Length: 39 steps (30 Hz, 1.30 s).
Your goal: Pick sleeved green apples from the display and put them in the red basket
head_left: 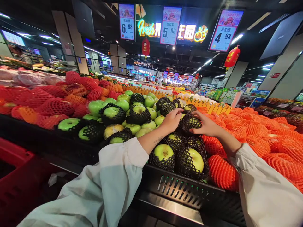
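Observation:
A green apple in a black foam net is held up over the pile, between my two hands. My right hand grips it from the right, thumb below and fingers over the far side. My left hand is at its left, fingers bent and closed against its upper edge; the fingertips are partly hidden. Under my hands, more netted green apples lie in the black crate, among them one apple at the front and another apple beside it. Bare green apples are heaped to the left of my wrist.
Oranges in red-orange foam nets fill the right side. Fruit in red nets is heaped at left. The black crate's slotted front wall stands nearest me. A yellow picket divider runs behind. Price screens hang overhead.

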Each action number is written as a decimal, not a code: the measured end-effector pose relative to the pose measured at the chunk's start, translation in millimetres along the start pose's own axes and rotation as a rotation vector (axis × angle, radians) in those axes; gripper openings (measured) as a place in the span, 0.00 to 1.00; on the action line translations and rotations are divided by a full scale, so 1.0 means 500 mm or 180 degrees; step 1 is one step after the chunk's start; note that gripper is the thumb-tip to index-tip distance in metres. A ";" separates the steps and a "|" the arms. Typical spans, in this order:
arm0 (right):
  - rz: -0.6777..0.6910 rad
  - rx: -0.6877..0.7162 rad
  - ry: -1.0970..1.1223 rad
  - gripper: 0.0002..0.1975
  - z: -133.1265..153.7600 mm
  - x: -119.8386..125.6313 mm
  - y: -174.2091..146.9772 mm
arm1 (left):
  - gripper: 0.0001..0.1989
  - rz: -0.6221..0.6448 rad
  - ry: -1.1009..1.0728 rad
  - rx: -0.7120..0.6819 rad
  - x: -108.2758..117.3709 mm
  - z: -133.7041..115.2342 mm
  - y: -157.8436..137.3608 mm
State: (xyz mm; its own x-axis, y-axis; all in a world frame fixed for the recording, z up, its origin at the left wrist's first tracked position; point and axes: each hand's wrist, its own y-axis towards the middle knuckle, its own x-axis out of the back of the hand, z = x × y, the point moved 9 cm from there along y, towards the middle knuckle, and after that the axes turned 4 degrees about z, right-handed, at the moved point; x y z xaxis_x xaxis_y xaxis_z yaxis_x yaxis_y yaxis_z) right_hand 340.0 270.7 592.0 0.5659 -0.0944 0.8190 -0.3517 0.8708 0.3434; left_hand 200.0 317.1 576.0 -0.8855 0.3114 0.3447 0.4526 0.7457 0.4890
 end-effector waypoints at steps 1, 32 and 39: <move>0.0168 0.0060 -0.0041 0.33 0.006 -0.012 0.001 | 0.14 0.0091 0.0101 -0.0111 -0.005 -0.008 -0.001; 0.0338 -0.0209 0.1351 0.25 -0.022 -0.014 -0.003 | 0.60 0.1082 0.0892 -0.0588 -0.064 -0.017 -0.025; -0.1392 -0.0750 0.1290 0.26 -0.089 0.083 -0.009 | 0.53 0.0822 0.1225 -0.0358 -0.033 -0.020 -0.023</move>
State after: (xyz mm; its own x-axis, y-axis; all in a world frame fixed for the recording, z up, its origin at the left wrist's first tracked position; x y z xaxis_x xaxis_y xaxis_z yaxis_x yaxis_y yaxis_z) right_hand 398.0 284.3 604.1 0.8733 -0.3152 0.3716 0.1226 0.8802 0.4585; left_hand 210.2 297.3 572.8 -0.6491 0.2216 0.7277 0.6802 0.5975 0.4247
